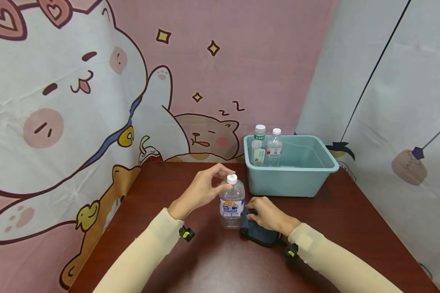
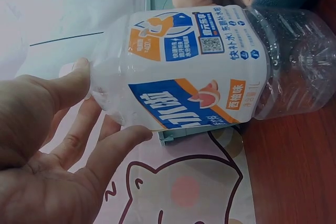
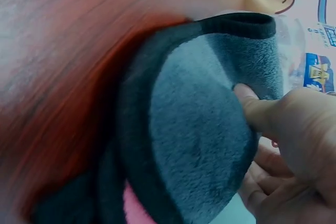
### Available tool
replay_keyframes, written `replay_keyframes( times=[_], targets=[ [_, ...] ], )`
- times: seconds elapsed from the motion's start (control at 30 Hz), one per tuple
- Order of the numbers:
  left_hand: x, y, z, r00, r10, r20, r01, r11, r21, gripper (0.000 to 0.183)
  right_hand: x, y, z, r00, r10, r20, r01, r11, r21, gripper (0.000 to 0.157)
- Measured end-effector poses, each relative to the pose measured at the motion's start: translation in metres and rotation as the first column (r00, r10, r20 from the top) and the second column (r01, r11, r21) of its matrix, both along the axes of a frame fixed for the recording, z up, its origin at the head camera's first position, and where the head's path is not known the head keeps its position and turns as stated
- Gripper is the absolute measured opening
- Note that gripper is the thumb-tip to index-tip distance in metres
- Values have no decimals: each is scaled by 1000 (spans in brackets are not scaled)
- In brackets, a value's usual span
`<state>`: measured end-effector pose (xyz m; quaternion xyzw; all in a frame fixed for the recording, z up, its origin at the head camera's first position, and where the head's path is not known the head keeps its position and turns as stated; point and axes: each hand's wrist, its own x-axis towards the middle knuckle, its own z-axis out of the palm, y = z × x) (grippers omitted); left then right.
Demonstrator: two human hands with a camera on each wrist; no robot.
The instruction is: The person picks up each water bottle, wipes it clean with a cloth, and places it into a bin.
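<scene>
A clear plastic bottle [image 1: 232, 203] with a white cap and a blue, orange and white label stands upright on the table. My left hand [image 1: 201, 188] holds it at the top, thumb and fingers around the cap and shoulder. In the left wrist view the bottle [image 2: 197, 66] appears sideways, its label showing a grapefruit picture. My right hand [image 1: 269, 215] pinches a dark grey plush cloth piece [image 1: 262, 235] with black edging, just right of the bottle. The right wrist view shows the thumb pressed into the plush piece [image 3: 194, 124], its folded end by the bottle and some pink below.
Behind and right stands a light blue plastic bin [image 1: 289, 183]. Inside are a bottle with a green-and-white label [image 1: 258, 148] and a clear bottle with a red-and-white label [image 1: 274, 151]. The dark red table [image 1: 190, 260] meets a cartoon-printed curtain [image 1: 264, 61].
</scene>
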<state>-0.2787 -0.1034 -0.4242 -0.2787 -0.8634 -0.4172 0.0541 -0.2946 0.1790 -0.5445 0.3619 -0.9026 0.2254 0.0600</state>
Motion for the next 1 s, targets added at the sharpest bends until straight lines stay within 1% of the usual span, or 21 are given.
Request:
replay_keyframes(
  times=[0.13,0.3,0.43,0.57,0.77,0.9,1.0],
  targets=[
    [-1,0,0,1000,-4,-14,4,1000,-4,45,-1,-1,-1,999,-27,24,27,1000,3,23],
    [-1,0,-1,1000,-11,-21,11,1000,2,45,0,0,0,996,-70,52,72,997,-36,25],
    [-2,0,-2,1000,-15,-17,15,1000,5,45,1,3,2,992,-97,81,104,991,-90,28],
    [-1,0,-2,1000,-9,-6,9,1000,10,44,2,6,6,989,-100,108,117,978,-170,28],
    [-1,0,-2,1000,-12,-8,12,1000,9,44,6,9,21,985,-114,128,144,954,-264,29],
    [-1,0,-2,1000,-10,-16,10,1000,7,43,9,9,35,984,-119,133,157,930,-331,29],
    [-1,0,-2,1000,-14,-12,14,1000,14,43,10,9,47,986,-120,115,156,912,-379,28]
  ],
)
